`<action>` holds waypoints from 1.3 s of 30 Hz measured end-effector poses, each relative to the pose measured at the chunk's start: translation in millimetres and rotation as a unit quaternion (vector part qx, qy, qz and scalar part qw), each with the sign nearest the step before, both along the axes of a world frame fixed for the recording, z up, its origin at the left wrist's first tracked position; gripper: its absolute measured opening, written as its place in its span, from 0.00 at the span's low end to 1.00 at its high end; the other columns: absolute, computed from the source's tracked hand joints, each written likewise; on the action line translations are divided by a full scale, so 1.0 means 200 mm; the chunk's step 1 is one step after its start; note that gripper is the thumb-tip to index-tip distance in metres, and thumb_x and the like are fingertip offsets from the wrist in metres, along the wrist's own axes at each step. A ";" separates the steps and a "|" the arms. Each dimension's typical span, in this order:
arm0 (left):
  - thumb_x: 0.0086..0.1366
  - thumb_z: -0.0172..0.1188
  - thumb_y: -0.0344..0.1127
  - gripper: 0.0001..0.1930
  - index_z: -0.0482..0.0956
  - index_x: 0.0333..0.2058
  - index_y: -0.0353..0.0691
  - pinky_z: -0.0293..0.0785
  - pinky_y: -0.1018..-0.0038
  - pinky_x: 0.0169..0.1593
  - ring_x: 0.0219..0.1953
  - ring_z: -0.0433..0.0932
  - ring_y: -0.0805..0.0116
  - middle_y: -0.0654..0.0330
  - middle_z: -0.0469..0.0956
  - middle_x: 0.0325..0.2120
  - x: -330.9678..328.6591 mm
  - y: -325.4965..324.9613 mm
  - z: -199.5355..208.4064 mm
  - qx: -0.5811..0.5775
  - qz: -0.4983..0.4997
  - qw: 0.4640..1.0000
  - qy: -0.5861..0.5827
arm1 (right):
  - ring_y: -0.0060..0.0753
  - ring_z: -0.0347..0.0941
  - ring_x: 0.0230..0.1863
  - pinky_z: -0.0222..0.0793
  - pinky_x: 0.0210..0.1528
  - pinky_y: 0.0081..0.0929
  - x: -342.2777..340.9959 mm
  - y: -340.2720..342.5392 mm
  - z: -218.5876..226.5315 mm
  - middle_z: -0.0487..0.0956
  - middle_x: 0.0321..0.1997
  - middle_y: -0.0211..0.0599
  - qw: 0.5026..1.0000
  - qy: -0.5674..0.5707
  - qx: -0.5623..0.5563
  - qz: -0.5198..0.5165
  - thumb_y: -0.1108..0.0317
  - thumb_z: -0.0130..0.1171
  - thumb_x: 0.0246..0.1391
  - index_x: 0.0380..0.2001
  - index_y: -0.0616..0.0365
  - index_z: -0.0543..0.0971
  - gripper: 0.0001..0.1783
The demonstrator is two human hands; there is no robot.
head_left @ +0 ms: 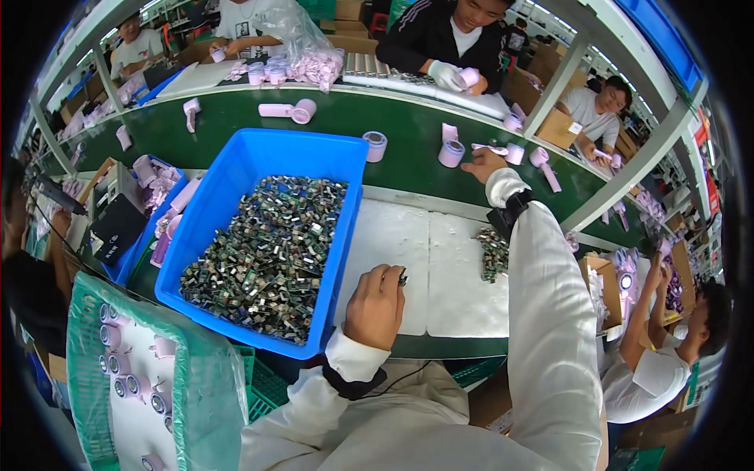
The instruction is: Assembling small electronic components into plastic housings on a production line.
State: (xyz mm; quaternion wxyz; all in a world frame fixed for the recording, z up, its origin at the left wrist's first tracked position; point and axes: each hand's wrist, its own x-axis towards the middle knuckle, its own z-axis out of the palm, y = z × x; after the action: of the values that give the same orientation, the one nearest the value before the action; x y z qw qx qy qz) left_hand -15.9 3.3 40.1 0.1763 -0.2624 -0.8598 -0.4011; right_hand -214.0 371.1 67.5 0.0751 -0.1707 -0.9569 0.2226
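My left hand (375, 308) is closed over the white work surface, a small circuit board (403, 277) pinched at its fingertips. Just left of it stands a large blue bin (167, 276) holding a heap of small green circuit boards (263, 251). My right hand (484, 163) reaches far over the green conveyor belt, its fingers apart. It lies between a lilac cylindrical housing (452, 154) and another lilac part (514, 154) to its right; contact with either cannot be made out. More circuit boards (493, 255) lie piled beside my right forearm.
Lilac parts with handles (302, 111) are scattered along the green belt (236, 118). A green, plastic-lined crate (212, 392) with lilac housings stands at lower left. Co-workers sit across the belt; one wears a white glove (446, 75). A slanted white frame post (620, 161) rises at right.
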 end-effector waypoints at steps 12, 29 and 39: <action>0.57 0.60 0.24 0.17 0.76 0.47 0.38 0.72 0.65 0.52 0.46 0.75 0.56 0.57 0.77 0.44 -0.02 -0.02 -0.17 -0.002 0.064 0.997 0.052 | 0.53 0.78 0.51 0.74 0.55 0.43 -0.38 -0.05 -0.25 0.82 0.48 0.48 0.998 0.035 0.025 -0.047 0.47 0.73 0.38 0.57 0.50 0.70 0.43; 0.62 0.59 0.24 0.10 0.77 0.43 0.37 0.74 0.62 0.47 0.40 0.79 0.49 0.51 0.81 0.37 -0.02 -0.01 -0.16 0.149 0.069 0.984 0.062 | 0.47 0.78 0.44 0.74 0.47 0.33 0.81 -0.49 0.41 0.79 0.46 0.44 0.944 0.067 -0.007 0.322 0.75 0.71 0.29 0.39 0.54 0.75 0.27; 0.61 0.60 0.24 0.10 0.76 0.42 0.36 0.76 0.62 0.44 0.40 0.80 0.48 0.50 0.81 0.36 -0.02 -0.04 -0.18 0.139 0.045 0.987 0.068 | 0.51 0.75 0.44 0.73 0.46 0.40 1.29 -0.75 0.19 0.77 0.44 0.44 0.870 0.214 0.204 0.394 0.76 0.66 0.39 0.39 0.56 0.78 0.19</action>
State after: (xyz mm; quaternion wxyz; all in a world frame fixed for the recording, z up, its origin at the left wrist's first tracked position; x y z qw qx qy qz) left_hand -20.6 -5.2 5.0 0.2873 -0.2229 -0.7926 -0.4895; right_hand 44.3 221.6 106.0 0.2176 0.2912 -0.9294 0.0644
